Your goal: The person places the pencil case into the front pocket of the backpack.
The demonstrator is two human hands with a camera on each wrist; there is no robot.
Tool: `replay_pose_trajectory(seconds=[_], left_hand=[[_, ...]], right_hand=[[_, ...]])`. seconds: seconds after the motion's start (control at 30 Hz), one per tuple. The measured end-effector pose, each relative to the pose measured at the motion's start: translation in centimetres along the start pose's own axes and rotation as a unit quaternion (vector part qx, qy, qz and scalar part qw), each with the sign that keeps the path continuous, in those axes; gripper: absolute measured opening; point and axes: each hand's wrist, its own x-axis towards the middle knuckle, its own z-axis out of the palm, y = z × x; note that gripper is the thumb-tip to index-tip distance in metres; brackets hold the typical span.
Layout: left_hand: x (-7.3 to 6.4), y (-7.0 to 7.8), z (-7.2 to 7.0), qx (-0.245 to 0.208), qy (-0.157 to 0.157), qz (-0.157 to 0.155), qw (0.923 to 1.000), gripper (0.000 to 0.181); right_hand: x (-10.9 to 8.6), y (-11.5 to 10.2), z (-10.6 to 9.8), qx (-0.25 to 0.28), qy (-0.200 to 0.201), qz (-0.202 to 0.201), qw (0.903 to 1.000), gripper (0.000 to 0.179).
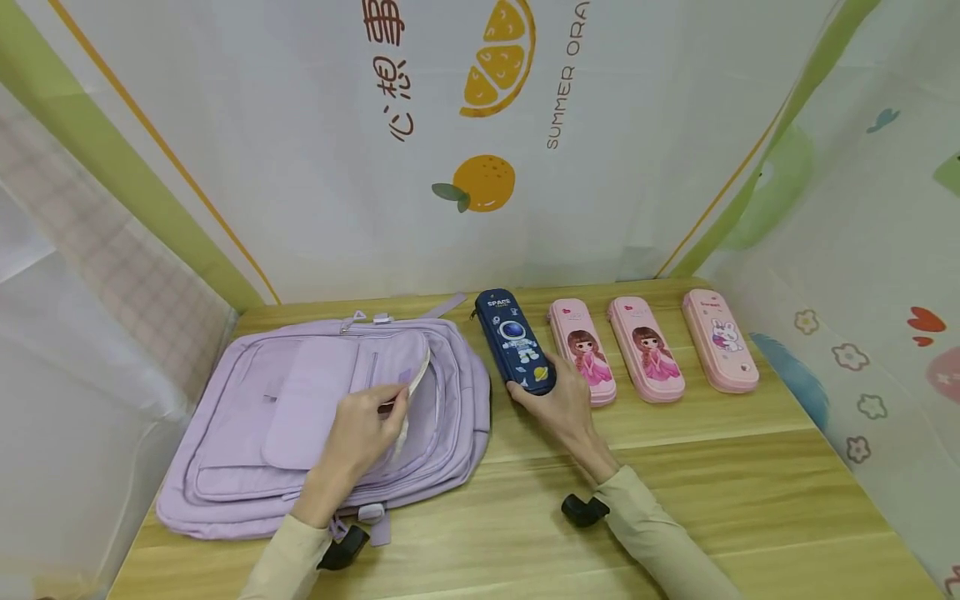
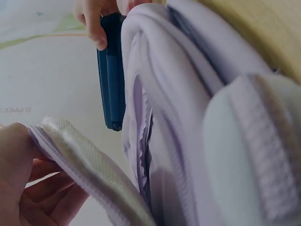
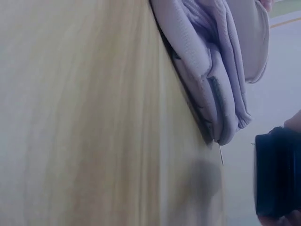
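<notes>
A lilac backpack (image 1: 247, 392) lies flat on the left of the table, its front pocket unzipped. My left hand (image 1: 367, 425) pinches the edge of the pocket flap (image 2: 89, 165) and lifts it away, so the pocket opening (image 2: 146, 136) shows in the left wrist view. A navy pencil case (image 1: 513, 337) with an astronaut print is gripped near its lower end by my right hand (image 1: 558, 400), thumb on one side and fingers on the other. In the right wrist view the case (image 3: 277, 174) is above the tabletop, its shadow below.
To the right of the navy case lie two pink pencil cases with a doll print (image 1: 581, 350) (image 1: 647, 350) and a pink one with a rabbit print (image 1: 720, 340). A printed curtain (image 1: 600, 208) hangs behind the wooden table (image 1: 712, 467).
</notes>
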Motion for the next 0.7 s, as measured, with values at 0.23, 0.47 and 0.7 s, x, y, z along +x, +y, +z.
replay_pose_trajectory(seconds=[0.23, 0.47, 0.7], left_hand=[[0.3, -0.6, -1.2, -0.003, 0.019, -0.02, 0.9996, 0.011], [0.5, -1.0, -2.8, 0.005, 0.051, -0.065, 0.9965, 0.011], [0.5, -1.7, -4.0, 0.002, 0.086, -0.083, 0.9929, 0.011]], right_hand=[[0.1, -0.5, -0.2, 0.015, 0.008, -0.039, 0.9991, 0.072], [-0.2, -1.6, -0.4, 0.045, -0.023, -0.084, 0.9952, 0.071], [-0.5, -1.9, -0.4, 0.052, -0.053, -0.109, 0.9913, 0.072]])
